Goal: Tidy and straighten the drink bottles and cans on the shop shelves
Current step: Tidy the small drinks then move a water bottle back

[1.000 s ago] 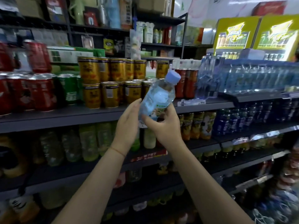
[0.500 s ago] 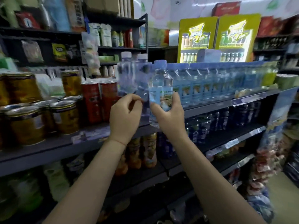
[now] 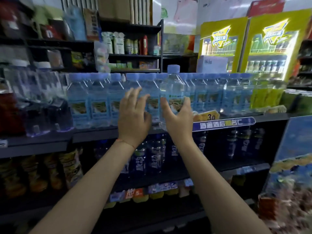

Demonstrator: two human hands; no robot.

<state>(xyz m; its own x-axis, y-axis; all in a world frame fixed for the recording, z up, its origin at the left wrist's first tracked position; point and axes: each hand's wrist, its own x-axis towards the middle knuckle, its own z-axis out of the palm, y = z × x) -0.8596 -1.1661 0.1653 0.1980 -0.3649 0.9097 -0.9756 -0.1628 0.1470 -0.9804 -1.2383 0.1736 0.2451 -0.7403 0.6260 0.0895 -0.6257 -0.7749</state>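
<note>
two bare forearms come up from the bottom of the frame toward the middle. left hand (image 3: 134, 115) sits just left of centre, fingers spread and loose, holding nothing, fingertips right at the row of water bottles (image 3: 99, 102), though i can't tell if they actually touch. thin red string (image 3: 125, 142) round that wrist. right hand (image 3: 179, 115) is just right of centre, its grip curled round the lower half of one water bottle (image 3: 172, 92), thumb on the left side, fingers on the right. that bottle stands upright at the front edge of the shelf (image 3: 50, 142), its blue cap (image 3: 173, 68) poking above the caps beside it. a blue price strip (image 3: 224, 123) with a yellow tag runs along the shelf edge to the right. below, mid frame, dark blue bottles (image 3: 155, 159) fill the next shelf, orange ones (image 3: 25, 173) lower left. behind, upper right, two lit yellow drink fridges (image 3: 244, 39). edges of the frame are pretty blurry.
</note>
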